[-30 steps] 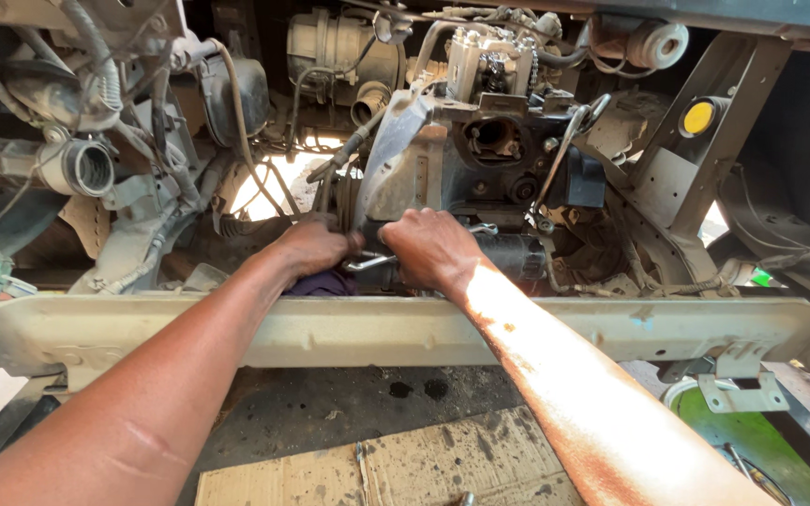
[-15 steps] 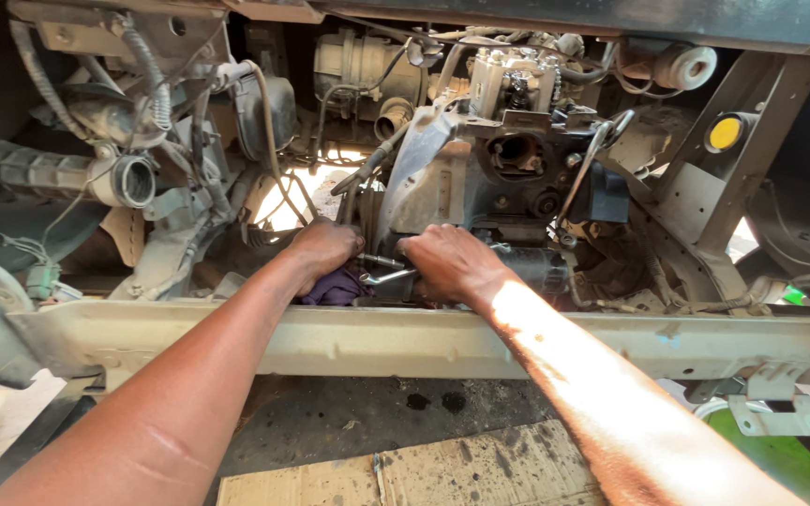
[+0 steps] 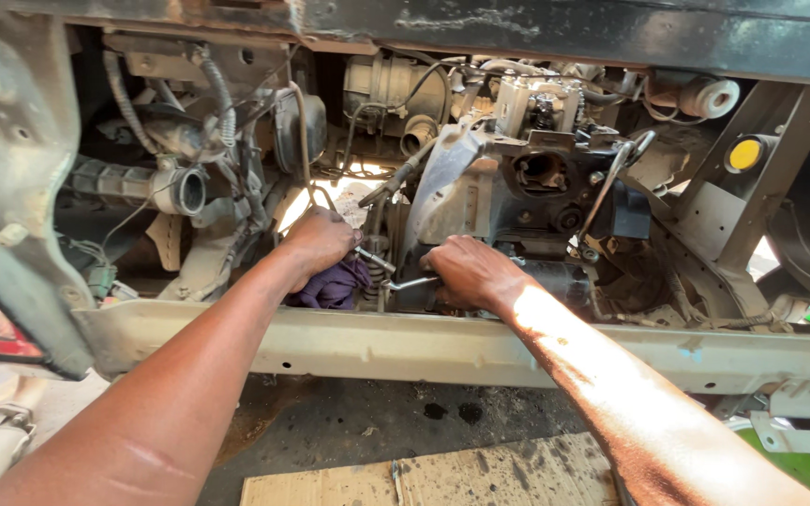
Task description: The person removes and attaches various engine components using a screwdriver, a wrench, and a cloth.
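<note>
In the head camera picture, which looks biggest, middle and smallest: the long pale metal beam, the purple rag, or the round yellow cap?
1. Pale metal beam, by far the biggest.
2. Purple rag.
3. Yellow cap, smallest, though it sits farther back, so that is less sure.

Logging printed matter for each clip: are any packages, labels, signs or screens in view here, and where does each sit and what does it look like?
None that can be made out: no package, label, sign or screen.
Nearest things: a flattened brown cardboard sheet on the ground under the cream crossmember, with no print to be seen.
A round yellow cap at upper right, plain.
</note>
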